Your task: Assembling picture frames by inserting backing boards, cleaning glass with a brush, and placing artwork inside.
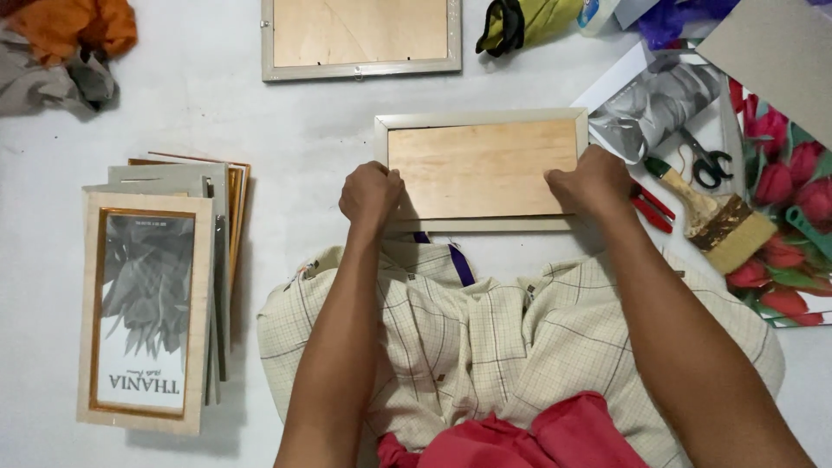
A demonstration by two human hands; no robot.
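White floor (260, 130) as work surface, seen from above; checked cloth (485, 338) spread nearest the body.

Frame (482, 169) face down just beyond the cloth, plywood back up, long axis running left to right, crosswise to both forearms. Near long edge almost touching the cloth.

Left hand (370, 196) on the frame's near-left corner, fingers curled shut and pressing at the edge; whether pinching anything small, cannot tell. Right hand (592, 183) on the frame's near-right corner, fingers folded down over the rim, pressing or gripping it. Both hands about equally close, one per end; frame body lies just past the knuckles, away from the body.

Right of the frame: red pliers (652, 208) just beside the right hand, brush (719, 221) next, scissors (706, 163) further out, flowered paper (784, 182) beyond.

Left of the frame, well apart: stack of frames (156, 303), top one face up.

Beyond the frame: second frame (360, 39), back up too. Crumpled rags (61, 48) far left of that.
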